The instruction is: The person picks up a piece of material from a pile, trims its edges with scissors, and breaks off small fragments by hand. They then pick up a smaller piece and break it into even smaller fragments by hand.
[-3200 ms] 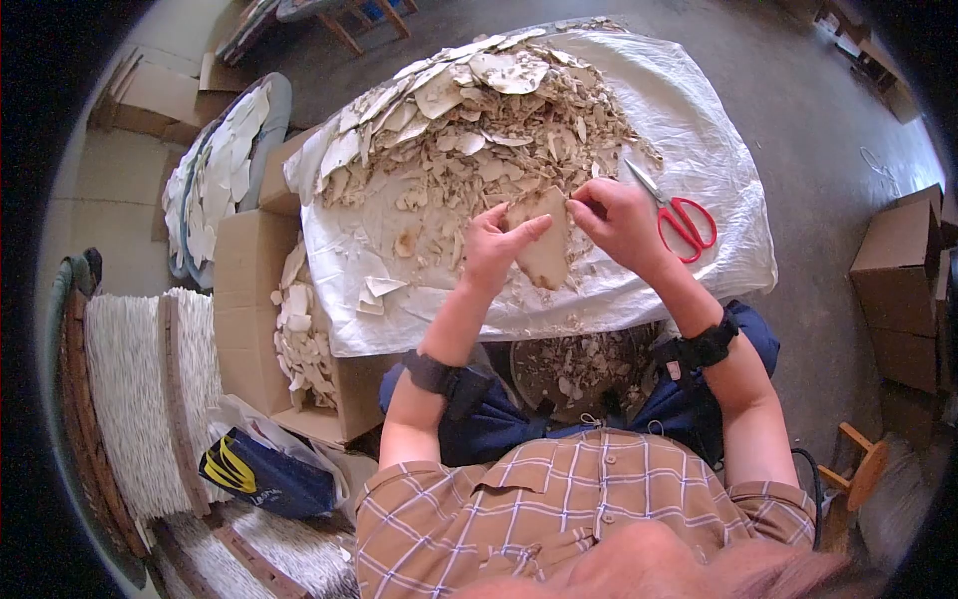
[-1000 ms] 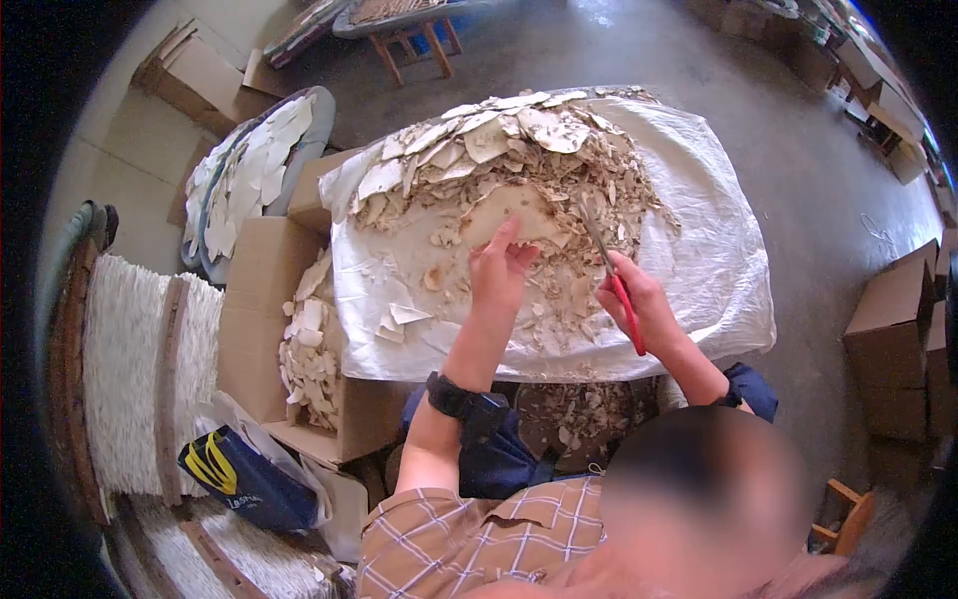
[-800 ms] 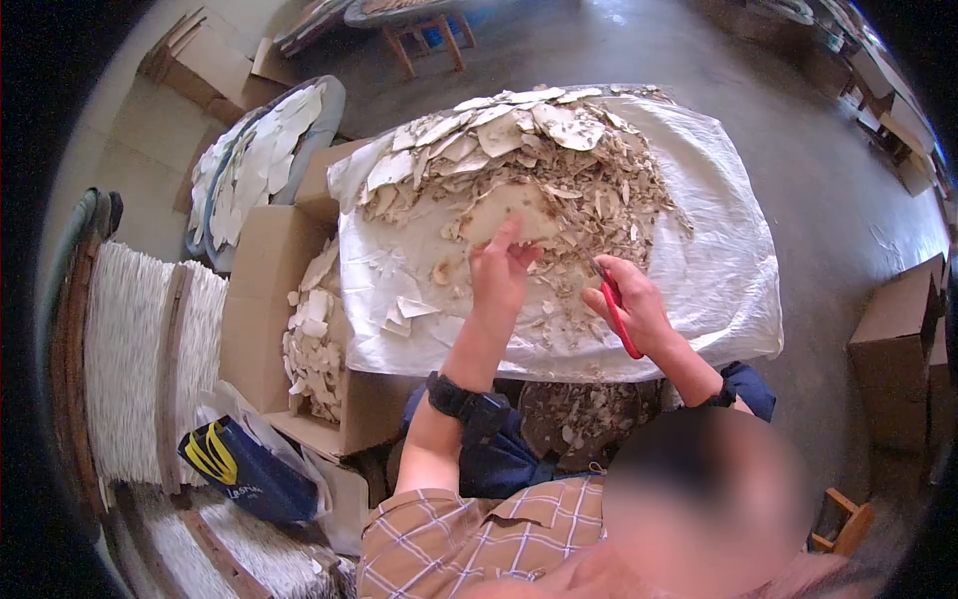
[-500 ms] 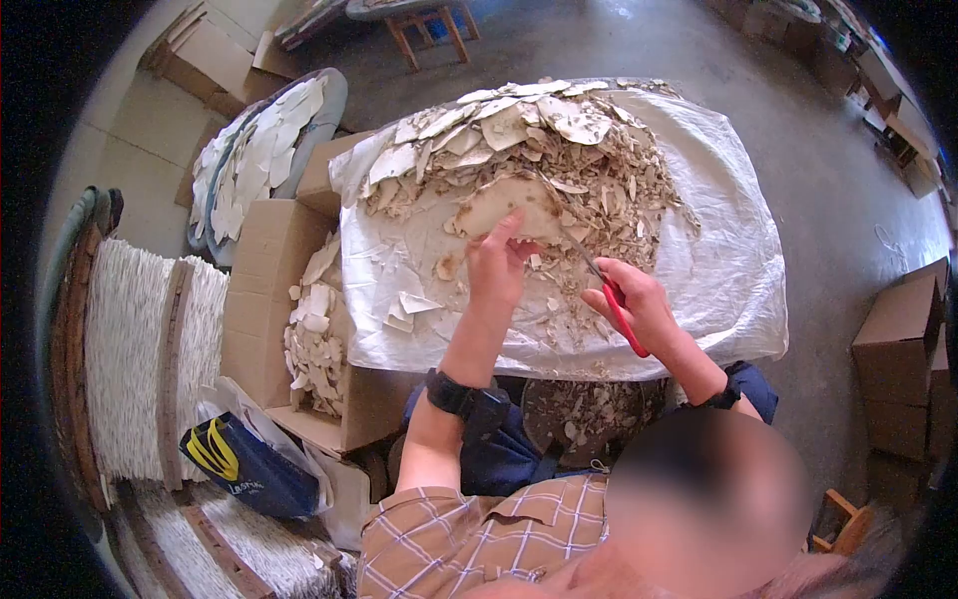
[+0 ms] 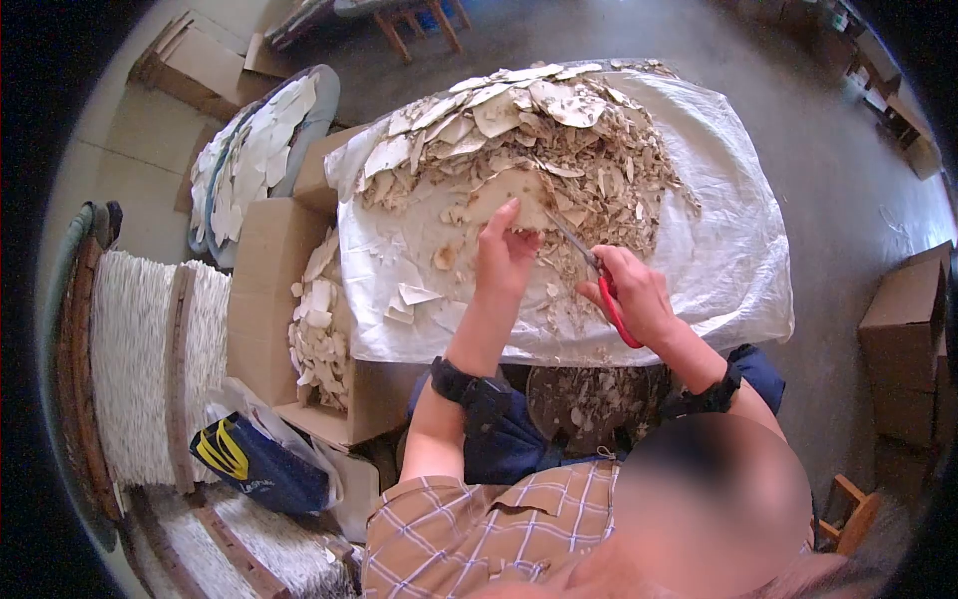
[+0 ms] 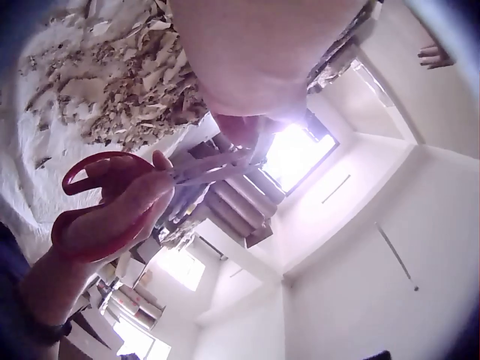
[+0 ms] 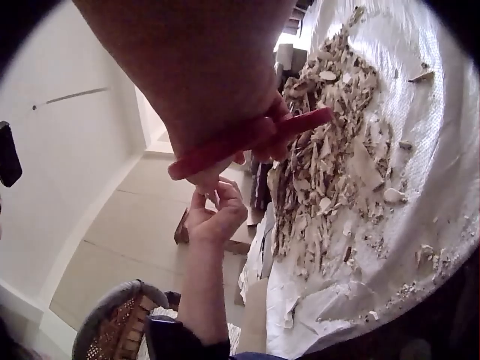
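In the head view, my left hand (image 5: 506,255) pinches a flat, pale slice (image 5: 519,187) with brown spots and a browned edge, thumb lying on top. My right hand (image 5: 639,293) grips scissors with red handles (image 5: 616,311). Their metal blades (image 5: 574,240) point up and left, tips at the right edge of the slice. The left wrist view shows the right hand (image 6: 127,206) with its fingers through the red handle loops (image 6: 101,255). In the right wrist view, the left hand (image 7: 216,219) is just beyond the scissors (image 7: 225,146); the slice is mostly hidden there.
A heap of broken pale slices and flakes (image 5: 599,160) covers the back of a white cloth (image 5: 714,250). To the left stands a cardboard box (image 5: 264,290) holding more pieces. Below the cloth's front edge is a round container (image 5: 559,409) with scraps. A blue bag (image 5: 261,469) stands lower left.
The scissors, lying on the cloth at first, are now in my right hand. The slice, earlier between both hands, is now in the left alone, turned, with the blades brought to its edge.
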{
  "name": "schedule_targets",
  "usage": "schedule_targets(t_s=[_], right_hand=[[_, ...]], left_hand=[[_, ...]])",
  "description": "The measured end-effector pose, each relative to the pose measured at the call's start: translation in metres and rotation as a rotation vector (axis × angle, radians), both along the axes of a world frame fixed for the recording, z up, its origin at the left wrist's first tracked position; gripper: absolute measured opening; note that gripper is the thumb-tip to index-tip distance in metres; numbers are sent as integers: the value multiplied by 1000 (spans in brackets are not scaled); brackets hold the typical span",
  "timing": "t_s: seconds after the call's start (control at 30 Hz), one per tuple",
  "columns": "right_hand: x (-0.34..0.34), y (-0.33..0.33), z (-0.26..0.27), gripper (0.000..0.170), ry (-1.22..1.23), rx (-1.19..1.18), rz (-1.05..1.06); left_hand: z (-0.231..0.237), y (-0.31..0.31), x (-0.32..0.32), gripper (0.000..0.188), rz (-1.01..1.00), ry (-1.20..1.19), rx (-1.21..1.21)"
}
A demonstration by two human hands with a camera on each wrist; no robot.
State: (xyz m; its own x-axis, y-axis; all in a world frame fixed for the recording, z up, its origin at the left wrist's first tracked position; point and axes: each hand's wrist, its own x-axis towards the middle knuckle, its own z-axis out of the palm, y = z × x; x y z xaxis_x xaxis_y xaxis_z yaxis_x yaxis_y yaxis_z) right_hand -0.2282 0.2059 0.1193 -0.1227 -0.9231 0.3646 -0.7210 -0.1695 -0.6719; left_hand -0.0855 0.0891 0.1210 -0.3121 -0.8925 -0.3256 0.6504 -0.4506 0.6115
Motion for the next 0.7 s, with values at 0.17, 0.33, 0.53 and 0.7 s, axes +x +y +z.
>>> schedule_targets(t_s=[0.17,0.33,0.53,0.7], right_hand=[[-9,2,4,40,-178,308,148],[-10,-1,-3,42,-71,90,72],[-11,-1,0,42,-80,74,160],[-8,-4,-6,42,-114,67,177]], left_hand=[[-9,-5,6,14,6,92,-22],[-8,-9,8,19,54,110,-73],[-16,-5,3,21,-6,195,9],[-14,-6,4,20,-66,324,26]])
